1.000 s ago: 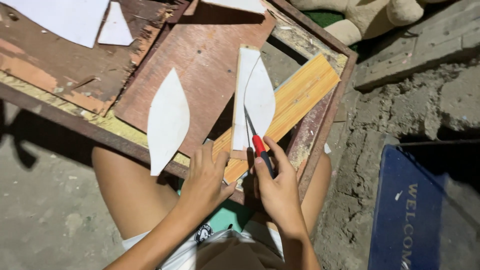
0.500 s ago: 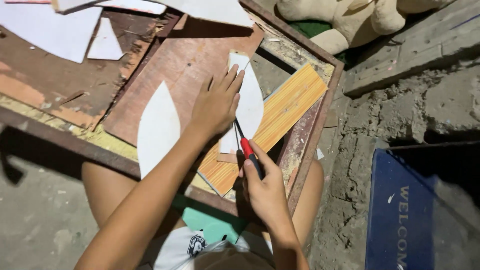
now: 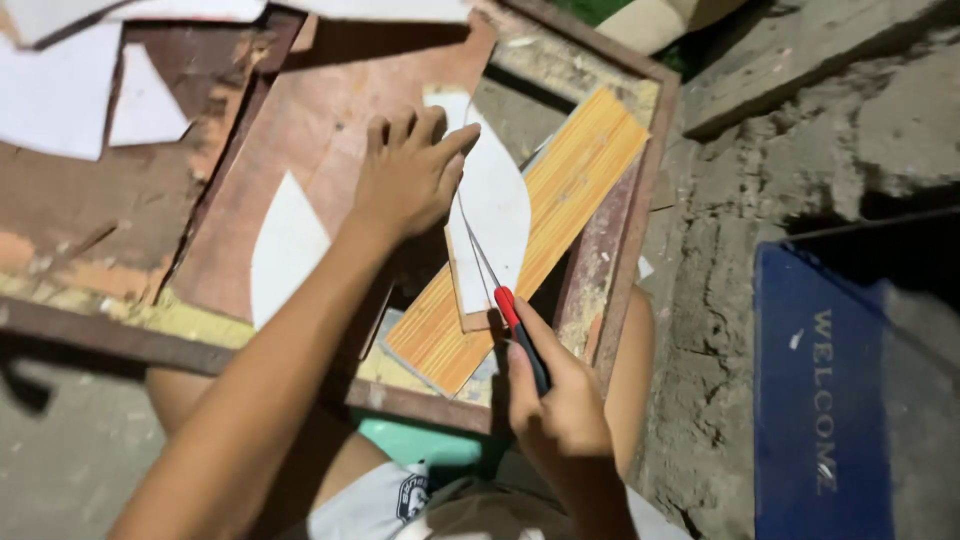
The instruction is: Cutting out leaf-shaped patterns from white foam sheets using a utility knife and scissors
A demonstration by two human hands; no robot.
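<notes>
Red-handled cutter (image 3: 512, 318), white sheet (image 3: 495, 210), orange-striped board (image 3: 560, 200)

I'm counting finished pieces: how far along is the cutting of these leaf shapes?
One white leaf shape lies cut out on the brown board. In hand: the left hand presses a second white sheet on the orange plank while the right hand draws a red-handled knife along its curve. Left: this cut is unfinished, and uncut white sheets lie at the top left.

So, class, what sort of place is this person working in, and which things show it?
Probably a makeshift craft spot on the ground outdoors or by a doorway: rough concrete floor, a blue doormat, and a worn wooden board on the lap as a cutting surface.
</notes>
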